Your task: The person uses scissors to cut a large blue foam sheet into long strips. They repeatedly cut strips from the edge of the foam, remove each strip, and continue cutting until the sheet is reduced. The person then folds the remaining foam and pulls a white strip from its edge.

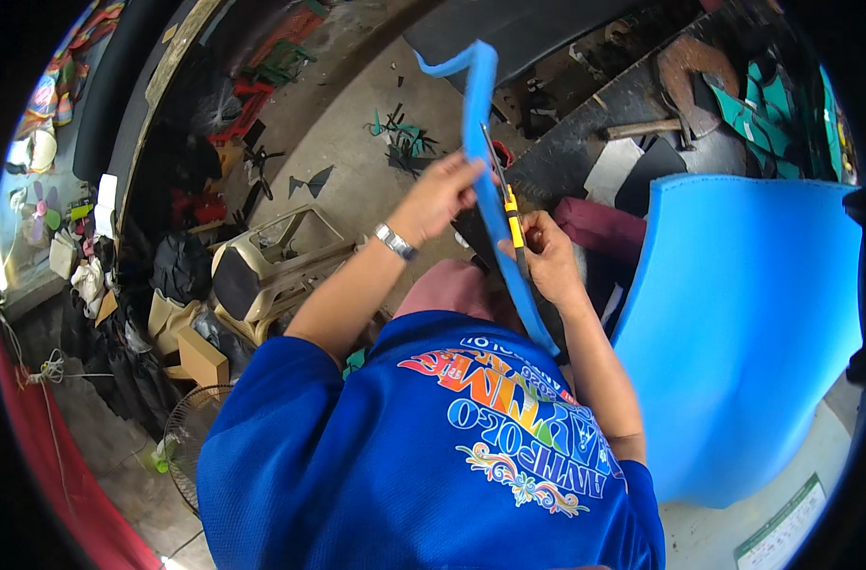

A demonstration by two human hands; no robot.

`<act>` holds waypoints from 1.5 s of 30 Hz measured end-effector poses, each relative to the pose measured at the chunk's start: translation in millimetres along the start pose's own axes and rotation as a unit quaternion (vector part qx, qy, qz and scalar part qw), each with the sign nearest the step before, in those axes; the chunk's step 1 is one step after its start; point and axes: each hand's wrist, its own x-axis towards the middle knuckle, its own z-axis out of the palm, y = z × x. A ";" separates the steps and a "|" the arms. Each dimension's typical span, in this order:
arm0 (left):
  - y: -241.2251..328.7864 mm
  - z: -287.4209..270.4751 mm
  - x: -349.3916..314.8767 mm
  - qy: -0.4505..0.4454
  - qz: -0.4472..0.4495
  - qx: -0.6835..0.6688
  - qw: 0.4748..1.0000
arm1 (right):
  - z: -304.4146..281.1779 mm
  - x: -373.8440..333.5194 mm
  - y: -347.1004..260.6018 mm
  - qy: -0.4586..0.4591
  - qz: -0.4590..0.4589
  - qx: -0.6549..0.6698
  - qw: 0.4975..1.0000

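A long, narrow blue foam strip runs from above my hands down toward my lap, its far end bent over to the left. My left hand, with a metal watch on the wrist, is closed on the strip near its middle. Lower down on the right, my right hand grips a cutter knife with a yellow and black handle. Its long thin blade points up and away along the strip's right side. Whether the blade touches the strip, I cannot tell. The right fingers also lie close to the strip.
A large curved blue sheet stands at my right. Beyond it, a dark bench bears a hammer, a rusty metal piece and green scraps. At left are a beige chair, a cardboard box and a fan.
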 end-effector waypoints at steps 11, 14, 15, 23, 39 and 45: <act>246.4 -80.6 134.5 0.259 0.458 0.141 0.839 | -18.1 22.0 13.5 0.118 -0.070 -0.046 0.990; 208.5 -44.3 183.4 0.166 0.407 0.044 0.897 | -12.7 23.4 18.2 0.109 -0.081 -0.161 0.978; 184.8 -37.1 196.5 0.071 0.426 0.178 0.884 | -12.2 24.8 19.5 0.118 -0.046 -0.169 0.977; -45.4 -54.9 288.1 0.189 0.074 0.342 0.917 | -14.9 21.2 26.7 0.088 -0.085 -0.180 0.976; -97.1 -70.0 296.7 -0.028 -0.096 0.725 0.682 | -15.1 16.5 18.4 0.072 -0.077 -0.022 0.994; -54.4 -64.8 222.2 -0.080 -0.091 0.718 0.685 | -29.7 -60.6 -21.0 0.014 0.002 0.285 0.958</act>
